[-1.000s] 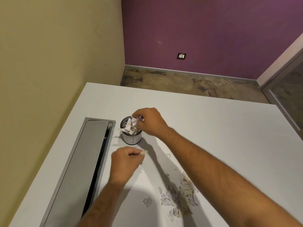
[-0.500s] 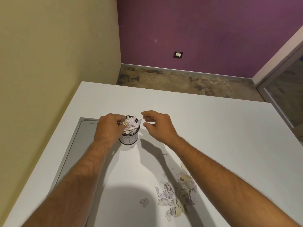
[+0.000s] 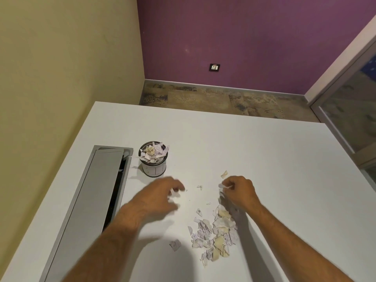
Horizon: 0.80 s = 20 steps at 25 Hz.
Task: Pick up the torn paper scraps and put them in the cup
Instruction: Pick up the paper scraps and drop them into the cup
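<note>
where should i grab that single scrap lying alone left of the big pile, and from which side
Take the lone scrap by its raised, curled edge, coming straight down from above with a thumb-and-forefinger pinch. It lies nearly flat on the table, apart from the pile, so a side approach would likely just push it along.

A small dark-rimmed cup (image 3: 154, 163) stands upright, heaped above its rim with pale scraps. A loose pile of torn paper scraps (image 3: 213, 231), lilac and cream, lies well apart from it.
</note>
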### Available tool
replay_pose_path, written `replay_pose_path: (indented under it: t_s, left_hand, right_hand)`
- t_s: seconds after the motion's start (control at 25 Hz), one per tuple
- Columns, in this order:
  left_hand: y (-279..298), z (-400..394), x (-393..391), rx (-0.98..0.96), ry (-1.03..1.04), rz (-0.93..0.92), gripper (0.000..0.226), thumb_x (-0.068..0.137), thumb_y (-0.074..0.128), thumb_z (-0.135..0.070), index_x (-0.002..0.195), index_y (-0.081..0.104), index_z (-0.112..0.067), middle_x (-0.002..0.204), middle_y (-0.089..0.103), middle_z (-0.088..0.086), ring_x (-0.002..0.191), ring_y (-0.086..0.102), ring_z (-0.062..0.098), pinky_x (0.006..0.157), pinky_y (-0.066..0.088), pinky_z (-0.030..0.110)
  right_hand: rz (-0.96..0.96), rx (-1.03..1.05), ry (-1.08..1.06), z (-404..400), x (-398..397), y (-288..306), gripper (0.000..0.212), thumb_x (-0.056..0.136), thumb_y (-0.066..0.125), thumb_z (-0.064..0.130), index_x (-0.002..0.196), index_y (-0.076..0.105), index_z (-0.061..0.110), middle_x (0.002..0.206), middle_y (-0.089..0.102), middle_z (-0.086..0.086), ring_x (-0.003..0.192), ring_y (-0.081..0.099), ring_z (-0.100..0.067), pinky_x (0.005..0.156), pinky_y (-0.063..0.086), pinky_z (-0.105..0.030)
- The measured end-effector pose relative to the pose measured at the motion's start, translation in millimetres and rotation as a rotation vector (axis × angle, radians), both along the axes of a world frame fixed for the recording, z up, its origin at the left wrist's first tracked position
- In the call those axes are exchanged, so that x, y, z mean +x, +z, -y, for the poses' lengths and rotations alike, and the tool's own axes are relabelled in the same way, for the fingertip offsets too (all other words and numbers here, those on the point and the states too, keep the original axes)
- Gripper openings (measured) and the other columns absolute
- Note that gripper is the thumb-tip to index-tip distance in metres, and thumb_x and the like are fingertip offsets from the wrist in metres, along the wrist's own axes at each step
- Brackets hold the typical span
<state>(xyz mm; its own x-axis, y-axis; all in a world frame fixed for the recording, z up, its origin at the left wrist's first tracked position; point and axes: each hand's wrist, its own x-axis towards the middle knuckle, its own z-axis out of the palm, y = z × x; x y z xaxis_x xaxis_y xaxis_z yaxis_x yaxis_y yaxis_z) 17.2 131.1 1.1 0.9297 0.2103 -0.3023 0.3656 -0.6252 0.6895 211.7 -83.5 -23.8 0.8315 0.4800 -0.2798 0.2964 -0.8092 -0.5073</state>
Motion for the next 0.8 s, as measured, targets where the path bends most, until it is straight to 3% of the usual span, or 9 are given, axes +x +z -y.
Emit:
replay_pose_path:
  t_s: [0.08,0.16,0.28,0.4,0.56,0.72,0.8]
  left_hand:
    - [-18,16,-12,0.038,-0.192,-0.164,0.073,0.053,0.085,-0.036,0.111,0.044,-0.056,0.106,0.047,-0.028,0.096,0.051,-0.005,0.079,0.048,0.022]
    - [-33,29,-19,0.132,-0.355,-0.258,0.096,0.039,0.09,-0.038,0.117,0.037,-0.054,0.112,0.042,-0.023,0.103,0.047,0.004,0.081,0.048,0.029]
    - [-44,43,-25,0.217,-0.46,-0.275,0.109,0.038,0.094,-0.029,0.124,0.031,-0.05,0.121,0.037,-0.012,0.109,0.042,0.013,0.079,0.047,0.034]
    - [-52,59,-31,0.264,-0.403,-0.138,0.094,0.056,0.083,-0.011,0.13,0.034,-0.043,0.125,0.038,-0.007,0.107,0.045,0.017,0.075,0.049,0.035]
    - [-60,73,-35,0.205,-0.224,-0.005,0.08,0.061,0.078,-0.005,0.127,0.048,-0.039,0.115,0.046,-0.007,0.095,0.047,0.013,0.072,0.047,0.03]
    - [-63,83,-28,0.168,-0.147,0.059,0.059,0.069,0.076,-0.01,0.122,0.058,-0.028,0.109,0.052,-0.001,0.091,0.051,0.018,0.075,0.046,0.032]
    - [-66,91,-28,0.18,-0.113,0.15,0.049,0.066,0.077,-0.004,0.11,0.065,-0.019,0.1,0.057,0.004,0.082,0.055,0.023,0.069,0.049,0.036]
  right_hand:
    - [-0.041,-0.133,0.02,11,-2,-4,0.021,0.082,0.071,0.016,0.1,0.071,0.027,0.106,0.072,0.006,0.093,0.065,-0.012,0.083,0.051,-0.025]
    - [-0.086,-0.236,0.107,13,-7,-5,0.036,0.078,0.077,0.03,0.112,0.066,0.029,0.113,0.063,0.004,0.101,0.062,-0.015,0.084,0.049,-0.027]
    - [-0.128,-0.271,0.219,6,-15,-6,0.054,0.07,0.084,0.038,0.119,0.06,0.031,0.113,0.052,0.002,0.102,0.06,-0.017,0.082,0.051,-0.03]
    - [-0.082,-0.238,0.304,0,-24,-9,0.019,0.088,0.066,0.017,0.104,0.064,0.027,0.103,0.06,-0.002,0.077,0.071,-0.012,0.07,0.054,-0.028]
    - [-0.019,-0.26,0.372,-5,-26,-11,0.029,0.08,0.059,-0.003,0.094,0.071,0.019,0.092,0.068,-0.005,0.084,0.069,-0.02,0.078,0.056,-0.032]
    - [0.002,-0.233,0.407,-13,-29,-10,0.028,0.078,0.062,-0.002,0.091,0.074,0.02,0.098,0.069,0.002,0.089,0.066,-0.015,0.08,0.054,-0.028]
    - [-0.004,-0.187,0.379,-16,-31,-10,0.027,0.08,0.063,0.001,0.086,0.075,0.024,0.092,0.071,0.007,0.084,0.066,-0.012,0.076,0.054,-0.026]
